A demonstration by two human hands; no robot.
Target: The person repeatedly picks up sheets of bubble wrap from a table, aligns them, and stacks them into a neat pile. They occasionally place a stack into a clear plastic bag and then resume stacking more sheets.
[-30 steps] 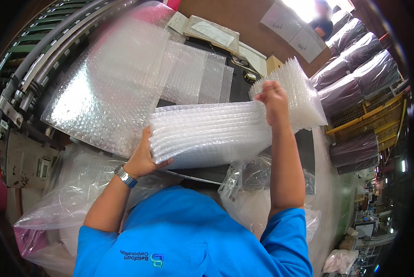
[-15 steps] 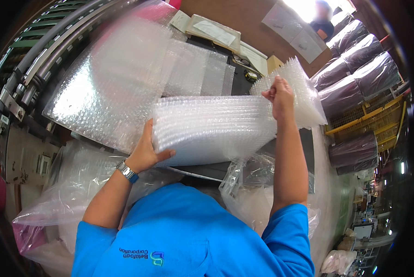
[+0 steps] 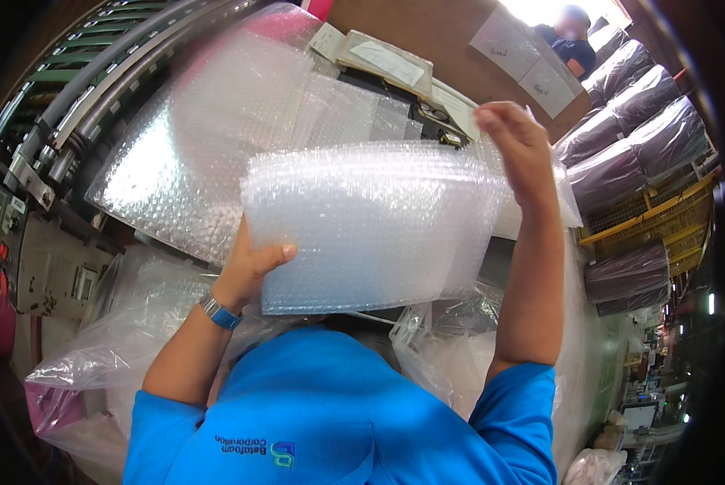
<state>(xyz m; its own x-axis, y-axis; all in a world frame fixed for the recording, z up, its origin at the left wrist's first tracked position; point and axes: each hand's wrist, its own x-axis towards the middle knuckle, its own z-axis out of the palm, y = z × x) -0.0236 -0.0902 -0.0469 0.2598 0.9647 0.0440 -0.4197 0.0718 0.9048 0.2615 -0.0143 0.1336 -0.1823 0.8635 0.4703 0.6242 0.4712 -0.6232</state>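
Note:
A stack of clear bubble wrap sheets is tilted in front of me. My left hand grips its left edge, the thumb on the near face and the fingers hidden behind. Raised by the stack's upper right corner is my right hand, its fingers loosely bent and no sheet visible in them. Behind that hand, another pile of bubble wrap shows in part. A wide spread of bubble wrap sheets lies on the table at the left.
A document pouch, eyeglasses and a tape measure lie at the back. Metal rollers and a control panel stand left. Wrapped dark rolls are stacked right. A person is in the background.
The stack's near side has swung down, turning its broad face toward me. My right hand has moved up and right, off the stack's right end. My left hand keeps its grip.

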